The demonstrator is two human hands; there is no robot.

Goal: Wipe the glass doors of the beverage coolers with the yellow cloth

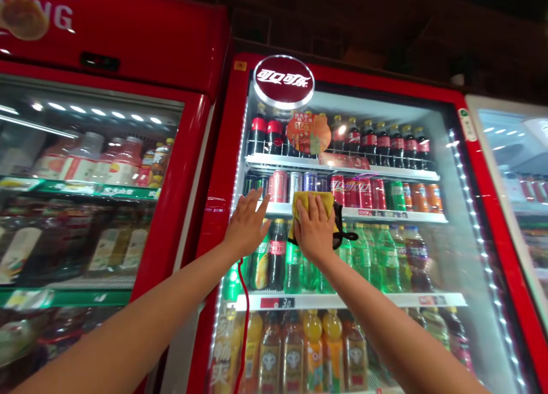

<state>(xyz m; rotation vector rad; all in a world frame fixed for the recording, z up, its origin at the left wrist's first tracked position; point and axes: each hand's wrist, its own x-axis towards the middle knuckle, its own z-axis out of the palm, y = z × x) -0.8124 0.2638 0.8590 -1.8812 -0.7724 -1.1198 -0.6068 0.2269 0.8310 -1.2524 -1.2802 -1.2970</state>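
My right hand presses a yellow cloth with a dark mesh edge and a black loop against the glass door of a red drinks fridge. Its fingers lie spread over the cloth. To the left, my left hand is open with fingers apart, near the left side of the same door and holding nothing. Whether its palm touches the glass I cannot tell. A thin red cord hangs below my left wrist. Behind the glass are cola bottles, cans and green bottles.
A second red fridge with bottles behind glass stands at the left. At the right is a white-framed fridge. A round lit sign and an orange sticker are on the middle door. Lower shelves hold more bottles.
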